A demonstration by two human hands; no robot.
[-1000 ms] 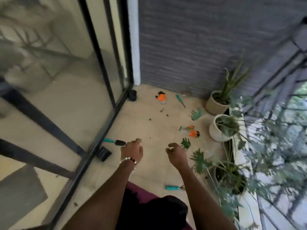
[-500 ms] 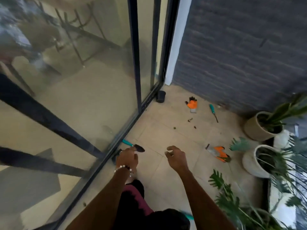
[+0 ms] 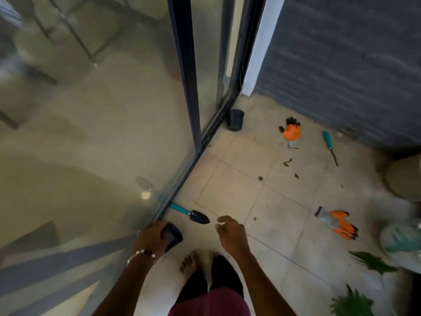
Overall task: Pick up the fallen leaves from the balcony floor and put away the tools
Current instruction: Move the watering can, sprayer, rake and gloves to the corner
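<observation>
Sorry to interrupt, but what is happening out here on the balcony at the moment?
A person is tidying up. Their left hand grips a small black pot on the floor by the glass door, while the right hand hovers empty near a teal-handled trowel. Two orange gloves, a second teal-handled tool and leaf scraps lie on the tiles.

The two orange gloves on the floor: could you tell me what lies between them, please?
In the head view, only bare tile with small leaf scraps lies between the far glove and the near glove.
</observation>
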